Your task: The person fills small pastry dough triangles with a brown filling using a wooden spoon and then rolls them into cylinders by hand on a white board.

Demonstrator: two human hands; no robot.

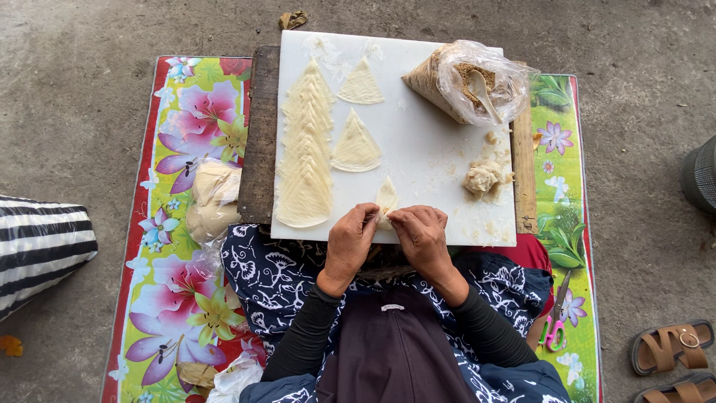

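Folding a small pale dough wrapper, the left hand and right hand meet at the near edge of the white cutting board. Each hand's grip is pressed together on the wrapper: the left fingertips pinch its lower left side, the right fingertips its lower right side, and its pointed upper end stands clear above them. The wrapper lies at the board's near edge, just ahead of the person's lap.

Beyond the hands, two fan-shaped wrappers lie flat on the board, one near the middle and one toward the far edge. To their left, a long overlapping row of wrappers runs from the far edge to the near edge. To the right, a lump of pale filling rests on the board with crumbs about it. At the far right corner, an open clear plastic bag holds brown filling and a white spoon.

The board sits on a dark wooden plank, which rests on a flowered mat spread over the concrete floor. A bag of dough lies on the mat left of the plank. Pink-handled scissors lie on the mat at the right, and brown sandals stand on the floor beyond.
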